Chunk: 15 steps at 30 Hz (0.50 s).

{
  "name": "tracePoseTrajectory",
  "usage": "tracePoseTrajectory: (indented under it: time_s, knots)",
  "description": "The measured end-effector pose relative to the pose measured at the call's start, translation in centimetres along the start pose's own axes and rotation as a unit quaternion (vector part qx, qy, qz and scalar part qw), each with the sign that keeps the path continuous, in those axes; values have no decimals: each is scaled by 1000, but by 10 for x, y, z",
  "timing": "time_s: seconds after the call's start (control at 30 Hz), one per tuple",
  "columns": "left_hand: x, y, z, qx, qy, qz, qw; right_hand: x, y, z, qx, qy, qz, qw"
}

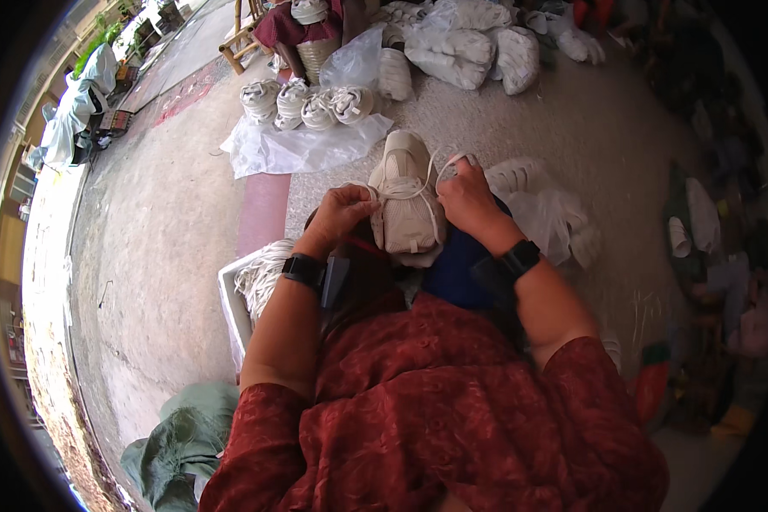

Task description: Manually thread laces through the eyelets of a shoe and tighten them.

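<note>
Outdoor concrete floor (145, 256), grey & rough, w/ a pale carpet-like patch ahead. Person sits in a dark red patterned top, a beige fabric bundle (405, 205) upright on the lap over blue cloth. White cord (439, 162) wraps across the bundle's middle & loops up toward the right. Left hand (341, 213) sits at the bundle's left side, fingers curled tight, pinching the cord where it crosses. Right hand (465, 196) at the bundle's upper right, fingers closed on the cord loop. Black watch-type bands on both wrists. Left of the lap, a white crate (230, 299) w/ a coil of white rope in it. Further ahead, rolled white bundles (307, 102) lie on a clear plastic sheet (290, 145); more white sacks (461, 43) piled beyond. Green cloth (179, 435) crumpled on the floor at lower left. Another person, seated, partly visible at top, near a woven basket.
</note>
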State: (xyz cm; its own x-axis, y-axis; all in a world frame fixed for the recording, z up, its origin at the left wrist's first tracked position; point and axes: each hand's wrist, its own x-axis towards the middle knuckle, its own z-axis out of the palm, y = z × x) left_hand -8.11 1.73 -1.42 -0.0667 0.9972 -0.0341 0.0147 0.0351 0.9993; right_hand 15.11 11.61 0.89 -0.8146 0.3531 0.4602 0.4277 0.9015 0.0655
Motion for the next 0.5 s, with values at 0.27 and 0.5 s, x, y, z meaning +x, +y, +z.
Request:
tracePoseTrajectory:
  time_s: [0.27,0.5]
  knots:
    - [0,-14,3,-39,37,1,999,-17,6,29,647,5,414,641]
    - [-3,-9,6,-25,38,4,999,-12,3,30,722,28,391,570]
